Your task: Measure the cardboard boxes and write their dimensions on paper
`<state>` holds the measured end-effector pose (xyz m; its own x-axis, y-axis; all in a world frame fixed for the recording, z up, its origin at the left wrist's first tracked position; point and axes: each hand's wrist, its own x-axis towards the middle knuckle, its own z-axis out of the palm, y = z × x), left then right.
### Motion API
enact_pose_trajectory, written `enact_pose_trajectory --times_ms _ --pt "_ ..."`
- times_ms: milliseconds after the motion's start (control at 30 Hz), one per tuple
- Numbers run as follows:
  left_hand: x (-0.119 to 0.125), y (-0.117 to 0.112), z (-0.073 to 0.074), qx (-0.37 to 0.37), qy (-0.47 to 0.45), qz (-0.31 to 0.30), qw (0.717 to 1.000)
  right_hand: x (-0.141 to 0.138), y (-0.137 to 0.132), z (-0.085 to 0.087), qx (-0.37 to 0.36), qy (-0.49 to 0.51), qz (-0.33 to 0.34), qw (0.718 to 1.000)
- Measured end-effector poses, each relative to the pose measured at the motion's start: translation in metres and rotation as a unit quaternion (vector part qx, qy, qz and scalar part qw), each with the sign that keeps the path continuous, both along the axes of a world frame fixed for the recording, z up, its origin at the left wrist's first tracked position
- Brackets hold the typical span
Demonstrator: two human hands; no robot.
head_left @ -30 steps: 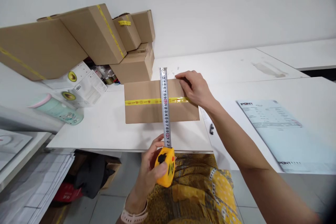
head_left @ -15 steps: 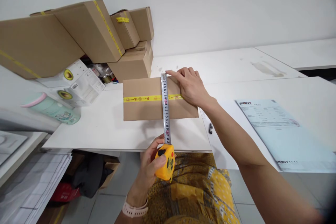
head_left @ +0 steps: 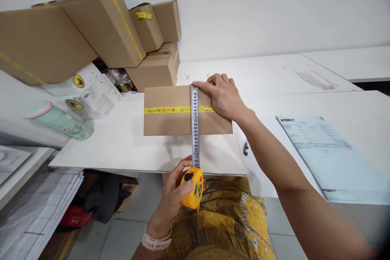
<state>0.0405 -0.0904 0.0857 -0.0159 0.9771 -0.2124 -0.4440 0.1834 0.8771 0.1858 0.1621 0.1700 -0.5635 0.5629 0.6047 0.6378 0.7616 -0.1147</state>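
A cardboard box (head_left: 167,122) with a strip of printed yellow tape across its top sits on the white table. My left hand (head_left: 170,199), wearing a pink watch band, is closed around a yellow tape measure (head_left: 191,195) just off the table's front edge. Its metal blade (head_left: 195,130) is pulled out across the box top, with numbers up to the low twenties showing near the case. At the box's far edge, my right hand (head_left: 224,95) holds the blade's end with the index finger; the other fingers are curled and the thumb is hidden.
Several cardboard boxes (head_left: 100,28) are stacked at the back left. Below them stand a white carton with avocado pictures (head_left: 103,97) and a mint tumbler (head_left: 61,122). On the right lie a pale blue document (head_left: 329,158) and a small black object (head_left: 245,149).
The blade has shifted slightly to the right across the box, its end moving with my right index finger. The whole view has shifted a little. Both hands keep their hold.
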Motion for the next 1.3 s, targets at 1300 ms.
enact_pose_trajectory --times_ms 1300 --pt "-0.003 -0.014 -0.002 0.028 -0.006 -0.005 1.0 0.001 -0.009 -0.001 -0.013 0.007 -0.016 1.0"
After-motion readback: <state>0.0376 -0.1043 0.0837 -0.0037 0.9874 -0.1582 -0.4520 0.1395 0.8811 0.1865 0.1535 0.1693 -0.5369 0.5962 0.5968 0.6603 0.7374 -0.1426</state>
